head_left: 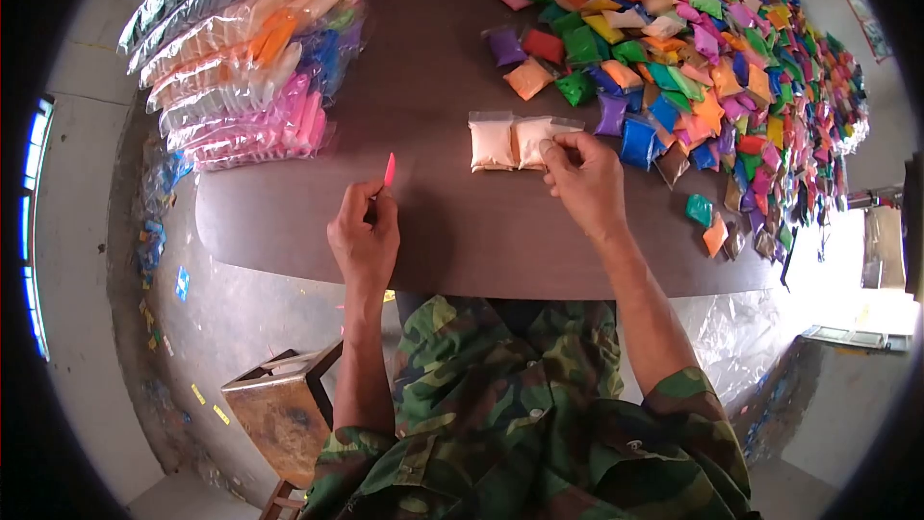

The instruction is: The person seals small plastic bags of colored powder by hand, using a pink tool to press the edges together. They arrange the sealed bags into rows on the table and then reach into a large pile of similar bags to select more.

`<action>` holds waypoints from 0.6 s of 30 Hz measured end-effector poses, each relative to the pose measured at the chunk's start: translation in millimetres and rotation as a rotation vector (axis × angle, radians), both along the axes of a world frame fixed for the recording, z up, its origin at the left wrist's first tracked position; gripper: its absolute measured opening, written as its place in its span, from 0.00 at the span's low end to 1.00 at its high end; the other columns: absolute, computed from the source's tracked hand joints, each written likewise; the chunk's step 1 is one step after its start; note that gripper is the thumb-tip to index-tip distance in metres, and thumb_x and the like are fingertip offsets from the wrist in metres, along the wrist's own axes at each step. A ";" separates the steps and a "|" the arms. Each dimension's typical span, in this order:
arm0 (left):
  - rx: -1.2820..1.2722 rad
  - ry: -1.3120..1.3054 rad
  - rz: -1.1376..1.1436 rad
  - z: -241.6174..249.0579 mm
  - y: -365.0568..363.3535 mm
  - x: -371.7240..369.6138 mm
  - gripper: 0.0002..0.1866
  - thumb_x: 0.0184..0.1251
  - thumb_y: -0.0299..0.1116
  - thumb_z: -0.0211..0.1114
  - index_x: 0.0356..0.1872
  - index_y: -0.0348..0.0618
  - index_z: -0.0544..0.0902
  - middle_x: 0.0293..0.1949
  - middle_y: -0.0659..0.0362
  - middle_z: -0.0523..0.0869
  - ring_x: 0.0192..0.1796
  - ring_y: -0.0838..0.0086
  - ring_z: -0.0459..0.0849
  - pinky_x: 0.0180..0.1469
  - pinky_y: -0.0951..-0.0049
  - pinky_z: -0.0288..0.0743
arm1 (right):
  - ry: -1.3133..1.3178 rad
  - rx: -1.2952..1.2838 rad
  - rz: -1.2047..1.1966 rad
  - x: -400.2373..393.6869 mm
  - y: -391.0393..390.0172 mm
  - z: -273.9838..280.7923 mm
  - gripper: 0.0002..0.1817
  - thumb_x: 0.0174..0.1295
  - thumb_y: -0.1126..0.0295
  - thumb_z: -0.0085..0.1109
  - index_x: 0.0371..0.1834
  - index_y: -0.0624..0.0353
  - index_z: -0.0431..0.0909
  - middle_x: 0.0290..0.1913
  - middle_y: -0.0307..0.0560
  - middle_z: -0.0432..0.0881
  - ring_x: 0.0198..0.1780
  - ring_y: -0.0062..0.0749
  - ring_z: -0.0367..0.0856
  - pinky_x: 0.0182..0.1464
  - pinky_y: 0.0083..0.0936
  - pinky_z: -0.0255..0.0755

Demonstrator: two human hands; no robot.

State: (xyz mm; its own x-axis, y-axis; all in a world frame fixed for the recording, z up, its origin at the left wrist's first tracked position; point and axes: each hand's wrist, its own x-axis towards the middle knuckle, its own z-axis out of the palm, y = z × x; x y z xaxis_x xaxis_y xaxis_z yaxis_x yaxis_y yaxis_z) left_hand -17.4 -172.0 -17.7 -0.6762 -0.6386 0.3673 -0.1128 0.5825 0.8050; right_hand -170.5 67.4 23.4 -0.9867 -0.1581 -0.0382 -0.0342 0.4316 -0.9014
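My left hand (366,231) is raised over the front of the brown table (414,87), thumb and fingers pinched on a small bright pink plastic stick (390,169) with a pointed tip. Further right, my right hand (589,191) pinches the right side of a pale peach packet (529,144) in a clear bag. Right up against that one lies a second pale peach packet (492,145), flat on the table with its clear top strip pointing away from me.
A large heap of small coloured packets (674,39) covers the right side, some loose near the front edge. At the back left, clear bags (231,87) of coloured plastic pieces are stacked. A wooden stool (284,414) stands on the floor at lower left.
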 end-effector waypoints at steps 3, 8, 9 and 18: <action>0.027 0.025 -0.003 -3.1 0.2 -0.8 0.02 0.75 0.23 0.70 0.44 0.40 0.87 0.26 0.57 0.85 0.26 0.78 0.80 0.33 0.73 0.74 | 0.149 0.072 0.009 0.2 0.9 -11.2 0.15 0.72 0.61 0.75 0.47 0.64 0.91 0.34 0.51 0.93 0.33 0.35 0.93 0.39 0.33 0.84; 0.026 -0.056 -0.006 4.3 0.8 1.9 0.03 0.79 0.25 0.71 0.45 0.37 0.87 0.29 0.61 0.86 0.31 0.84 0.79 0.35 0.77 0.73 | 0.105 0.085 0.018 4.1 -1.8 -2.4 0.15 0.71 0.60 0.75 0.46 0.64 0.91 0.33 0.54 0.93 0.35 0.42 0.94 0.41 0.36 0.85; 0.011 -0.036 -0.005 4.7 0.8 1.3 0.02 0.77 0.24 0.71 0.44 0.38 0.87 0.28 0.60 0.86 0.29 0.82 0.79 0.35 0.75 0.73 | 0.112 0.090 0.023 4.1 -1.0 -2.3 0.15 0.71 0.60 0.75 0.46 0.64 0.91 0.33 0.55 0.93 0.35 0.44 0.94 0.41 0.37 0.85; 0.034 -0.026 -0.009 0.1 -0.3 1.8 0.02 0.79 0.25 0.71 0.45 0.37 0.87 0.29 0.61 0.87 0.31 0.83 0.80 0.35 0.76 0.73 | 0.284 0.180 0.037 6.5 4.2 -6.0 0.17 0.71 0.59 0.75 0.46 0.65 0.91 0.32 0.53 0.92 0.33 0.38 0.93 0.38 0.33 0.84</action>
